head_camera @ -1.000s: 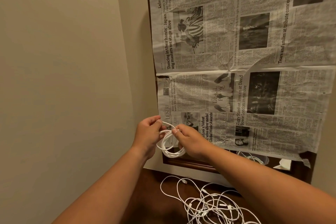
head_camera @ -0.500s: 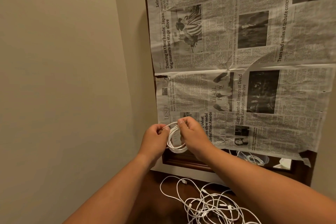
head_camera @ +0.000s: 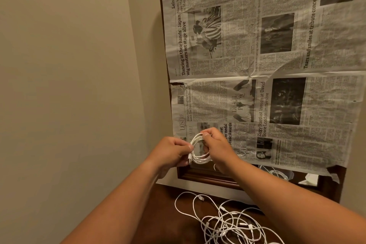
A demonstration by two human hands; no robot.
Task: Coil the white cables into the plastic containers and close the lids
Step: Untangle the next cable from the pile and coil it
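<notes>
- The white cable coil (head_camera: pixel 200 158) is gathered tighter than a second ago.
- The left hand (head_camera: pixel 172 151) pinches its side, the right hand (head_camera: pixel 216 145) its top.
- Oval ring, held upright, long axis near vertical.

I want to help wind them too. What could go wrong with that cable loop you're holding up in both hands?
1. The coiled cable is only pinched by the left hand and right hand. If either grip slips, the loops might spring apart.
2. The tangled pile of cables lies below on the tabletop. A dropped coil could land in it and snag.
</notes>
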